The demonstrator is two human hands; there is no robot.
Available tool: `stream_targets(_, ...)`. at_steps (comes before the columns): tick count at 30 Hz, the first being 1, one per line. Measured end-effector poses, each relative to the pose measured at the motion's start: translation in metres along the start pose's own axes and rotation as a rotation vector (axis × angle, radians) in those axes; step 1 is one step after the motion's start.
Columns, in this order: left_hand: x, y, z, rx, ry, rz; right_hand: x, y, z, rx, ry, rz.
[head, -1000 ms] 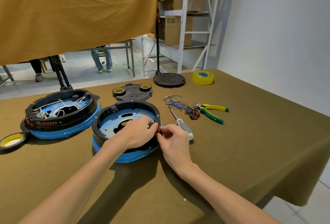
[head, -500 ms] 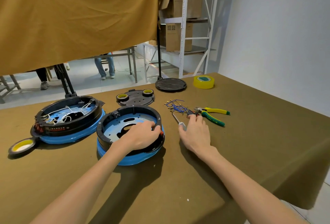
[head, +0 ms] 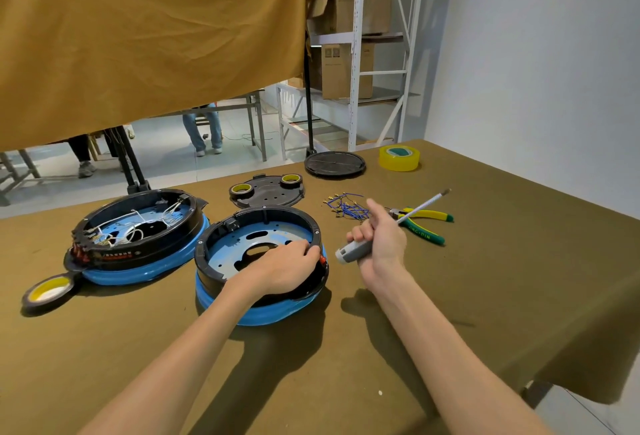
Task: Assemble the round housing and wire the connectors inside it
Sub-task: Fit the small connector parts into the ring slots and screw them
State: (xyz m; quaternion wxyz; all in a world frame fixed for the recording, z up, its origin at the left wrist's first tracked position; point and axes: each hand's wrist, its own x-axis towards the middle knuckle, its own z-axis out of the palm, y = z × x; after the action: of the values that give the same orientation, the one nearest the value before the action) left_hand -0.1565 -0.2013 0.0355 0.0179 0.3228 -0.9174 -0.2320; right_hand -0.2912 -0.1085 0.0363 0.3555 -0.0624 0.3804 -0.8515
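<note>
A round black-and-blue housing [head: 242,226] sits in front of me with a bare blue plate inside. My left hand [head: 280,270] rests on its right rim, fingers by a small red connector [head: 322,259] at the edge. Just right of the housing, my right hand [head: 379,242] is raised off the table and grips a grey-handled screwdriver [head: 353,250], its shaft pointing up and to the right. A bundle of blue wires [head: 346,207] with metal terminals lies behind that hand.
A second housing [head: 138,226] with white wiring stands at left, a tape roll [head: 46,292] beside it. Yellow-green pliers [head: 424,223] lie at right. A black plate with two tape rolls [head: 268,188], a black lid [head: 334,164] and yellow tape [head: 399,157] sit farther back.
My right hand left the housing rim, reached right to the screwdriver on the table, and has now lifted it. My left hand stayed on the housing's right rim.
</note>
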Motion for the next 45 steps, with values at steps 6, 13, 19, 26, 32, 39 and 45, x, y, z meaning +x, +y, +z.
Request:
stream_targets(6,-0.001,-0.003,-0.001,-0.009,-0.013,0.033,-0.002,0.019,0.005,-0.033,0.137,-0.159)
stream_targets(13,-0.001,-0.008,0.0,0.014,0.004,0.063,-0.003,0.029,0.011,-0.091,0.149,-0.23)
stream_targets(19,0.0,-0.009,0.0,0.006,0.029,0.053,-0.006,0.036,0.01,-0.135,0.115,-0.233)
stream_targets(26,0.0,-0.011,0.002,-0.009,0.024,0.034,-0.006,0.028,0.01,-0.127,0.13,-0.294)
stream_targets(32,-0.003,-0.014,0.001,-0.001,0.025,0.039,-0.01,0.024,0.009,-0.137,0.145,-0.28)
stream_targets(39,-0.002,-0.018,0.001,-0.04,0.009,-0.043,-0.019,0.039,0.012,-0.217,0.158,-0.271)
stream_targets(45,0.001,-0.02,-0.001,-0.033,-0.015,-0.056,-0.019,0.041,0.019,-0.146,0.15,-0.271)
